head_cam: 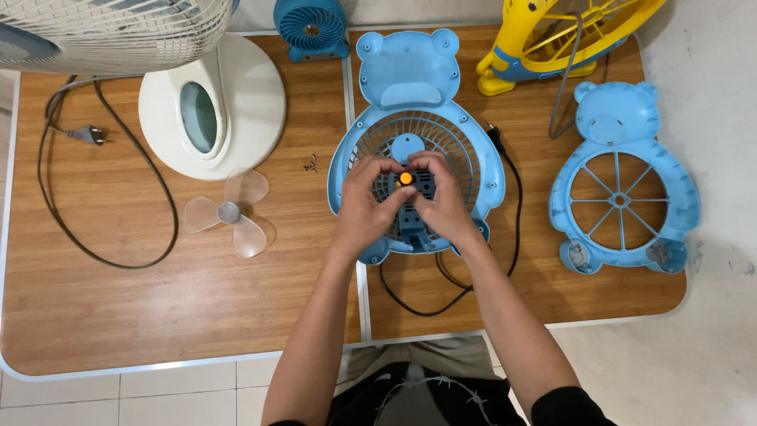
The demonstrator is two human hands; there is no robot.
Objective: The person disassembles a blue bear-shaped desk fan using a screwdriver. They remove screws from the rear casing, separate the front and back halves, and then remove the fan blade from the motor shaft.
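Two wood-grain panels with white rounded edging sit side by side, forming one work surface; a narrow seam runs between them. Below and to the right lies a pale tiled floor with thin grout lines. Lighting is even and diffuse, casting soft shadows.

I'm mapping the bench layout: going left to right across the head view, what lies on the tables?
Power plug → white fan base → clear fan blade → small screws → blue bear fan body → blue bear front grille.
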